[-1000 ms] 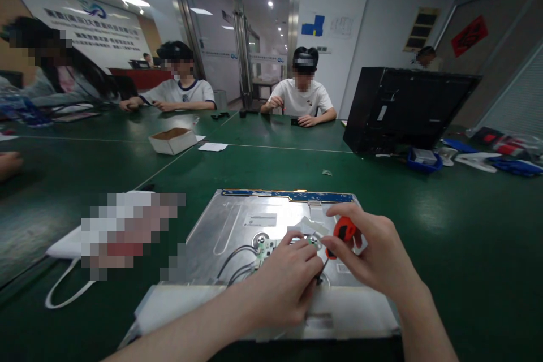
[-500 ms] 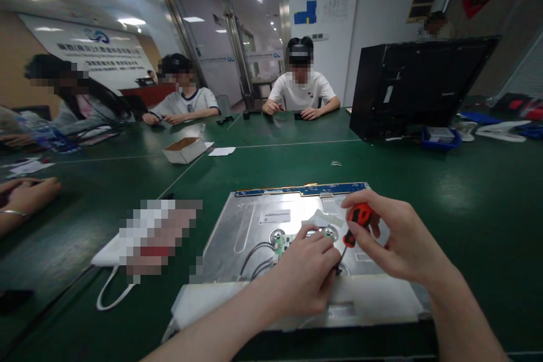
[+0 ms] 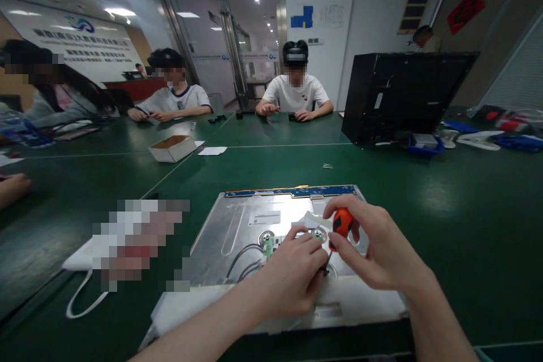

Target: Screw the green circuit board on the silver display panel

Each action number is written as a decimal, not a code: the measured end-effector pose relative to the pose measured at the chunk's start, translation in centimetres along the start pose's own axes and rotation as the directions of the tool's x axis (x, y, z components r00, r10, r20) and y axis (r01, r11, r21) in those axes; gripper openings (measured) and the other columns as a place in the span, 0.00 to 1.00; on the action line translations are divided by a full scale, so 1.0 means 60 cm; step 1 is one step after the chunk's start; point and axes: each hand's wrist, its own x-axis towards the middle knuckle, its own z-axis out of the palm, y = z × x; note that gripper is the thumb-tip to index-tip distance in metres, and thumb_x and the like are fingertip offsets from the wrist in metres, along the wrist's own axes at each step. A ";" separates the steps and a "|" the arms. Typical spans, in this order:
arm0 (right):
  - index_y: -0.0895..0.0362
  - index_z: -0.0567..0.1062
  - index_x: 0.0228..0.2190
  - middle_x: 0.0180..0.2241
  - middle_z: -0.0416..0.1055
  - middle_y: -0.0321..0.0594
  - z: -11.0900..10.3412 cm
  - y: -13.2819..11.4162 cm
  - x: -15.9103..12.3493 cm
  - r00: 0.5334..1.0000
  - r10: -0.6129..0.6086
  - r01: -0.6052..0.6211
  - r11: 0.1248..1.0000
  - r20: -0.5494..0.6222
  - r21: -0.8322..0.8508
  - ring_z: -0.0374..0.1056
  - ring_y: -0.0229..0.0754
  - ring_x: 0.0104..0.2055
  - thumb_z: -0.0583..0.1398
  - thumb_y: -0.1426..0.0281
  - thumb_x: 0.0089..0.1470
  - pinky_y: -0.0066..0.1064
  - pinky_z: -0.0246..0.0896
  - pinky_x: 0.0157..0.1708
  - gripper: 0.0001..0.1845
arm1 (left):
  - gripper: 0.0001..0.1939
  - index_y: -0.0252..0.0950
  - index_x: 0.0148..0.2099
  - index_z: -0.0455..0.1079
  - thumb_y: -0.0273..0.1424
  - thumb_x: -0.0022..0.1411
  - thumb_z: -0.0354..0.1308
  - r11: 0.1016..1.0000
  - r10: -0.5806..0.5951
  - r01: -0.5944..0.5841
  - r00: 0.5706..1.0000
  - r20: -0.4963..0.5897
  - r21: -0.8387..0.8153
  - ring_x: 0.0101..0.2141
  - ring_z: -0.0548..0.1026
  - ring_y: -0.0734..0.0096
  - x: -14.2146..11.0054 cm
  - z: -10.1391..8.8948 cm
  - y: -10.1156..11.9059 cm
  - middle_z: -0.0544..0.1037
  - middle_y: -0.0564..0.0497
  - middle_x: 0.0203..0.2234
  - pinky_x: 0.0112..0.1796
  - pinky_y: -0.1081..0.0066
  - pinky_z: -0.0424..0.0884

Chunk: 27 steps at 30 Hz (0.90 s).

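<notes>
In the head view a metal display panel [image 3: 237,215] lies flat on the green table, a blue circuit strip [image 3: 275,193] along its far edge. My right hand [image 3: 373,246] is closed on the red and black handle of a small screwdriver [image 3: 341,222]. The shaft slants down to the panel beside my left fingers. My left hand [image 3: 292,271] rests over a small green circuit board [image 3: 268,245], its fingers bent and pressed together near the screwdriver tip; whatever they hold is hidden. Dark cables [image 3: 242,254] curve out from the board's left side.
A white, partly blurred-out object with a strap [image 3: 78,257] lies left of the panel. Farther back are an open white box [image 3: 173,150], paper [image 3: 212,151], a large black monitor [image 3: 403,96] and a blue tray [image 3: 425,146]. Several people sit around the table; one person's hand [image 3: 14,188] is at far left.
The view has swung slightly right, so everything appears farther left. The screwdriver handle has turned, showing more red. My left hand stays in place on the panel.
</notes>
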 end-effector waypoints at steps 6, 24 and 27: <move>0.53 0.67 0.44 0.32 0.72 0.32 0.004 0.001 -0.001 1.000 0.023 -0.023 0.999 0.019 0.041 0.64 0.34 0.27 0.59 0.76 0.55 0.26 0.58 0.28 0.15 | 0.08 0.36 0.43 0.71 0.26 0.63 0.53 1.000 -0.002 0.001 1.000 -0.006 -0.010 0.42 0.76 0.58 0.001 0.000 0.000 0.79 0.45 0.40 0.53 0.55 0.62; 0.53 0.68 0.43 0.31 0.71 0.32 -0.002 -0.001 -0.002 1.000 -0.014 0.014 0.999 -0.014 0.031 0.65 0.35 0.28 0.59 0.74 0.57 0.27 0.59 0.29 0.12 | 0.08 0.37 0.44 0.70 0.27 0.64 0.52 1.000 0.021 -0.020 0.999 -0.046 0.024 0.43 0.75 0.57 -0.004 0.006 -0.001 0.79 0.45 0.41 0.55 0.54 0.61; 0.53 0.68 0.47 0.36 0.73 0.34 -0.003 -0.001 -0.003 1.000 -0.008 0.009 0.999 -0.011 0.052 0.66 0.35 0.29 0.58 0.76 0.56 0.27 0.61 0.30 0.17 | 0.07 0.36 0.44 0.70 0.27 0.64 0.53 0.999 0.026 -0.024 0.998 -0.053 0.036 0.42 0.75 0.57 -0.004 0.006 -0.001 0.79 0.45 0.40 0.54 0.54 0.61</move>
